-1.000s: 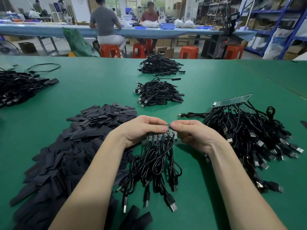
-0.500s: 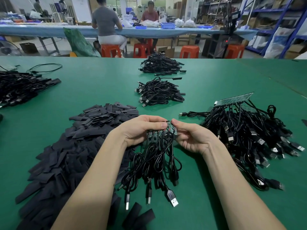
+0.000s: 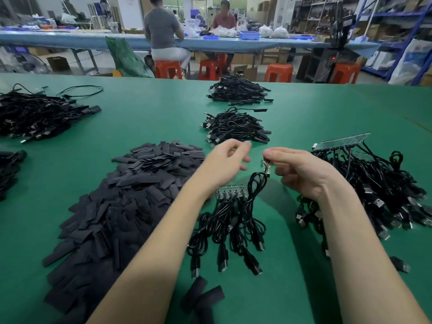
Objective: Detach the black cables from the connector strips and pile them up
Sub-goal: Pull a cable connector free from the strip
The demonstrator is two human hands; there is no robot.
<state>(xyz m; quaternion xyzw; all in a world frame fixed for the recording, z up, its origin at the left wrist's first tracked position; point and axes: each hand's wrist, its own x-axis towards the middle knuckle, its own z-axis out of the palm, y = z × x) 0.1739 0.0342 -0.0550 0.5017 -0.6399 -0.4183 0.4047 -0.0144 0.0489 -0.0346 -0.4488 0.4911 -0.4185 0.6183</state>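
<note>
Right hand (image 3: 301, 171): pinches one snapped-off board piece (image 3: 266, 166), its cable (image 3: 256, 183) dangling to the mat.
Left hand (image 3: 228, 160): raised, fingers loosely curled, holding nothing.
Strip (image 3: 231, 192): lies on the table (image 3: 152, 118) below the hands, cables still attached.
Unprocessed heap (image 3: 374, 190): at right, strips among it.
Finished piles (image 3: 236, 128): ahead, well apart.
Sleeves (image 3: 131, 195): loose black heap at left.
Risks, as judged: the dangling loop may snag the lying strip and drag it; a weak pinch may drop the piece into the wrong heap.
Containers: two blue bins (image 3: 249, 35) on the far bench; contents cannot be told.
</note>
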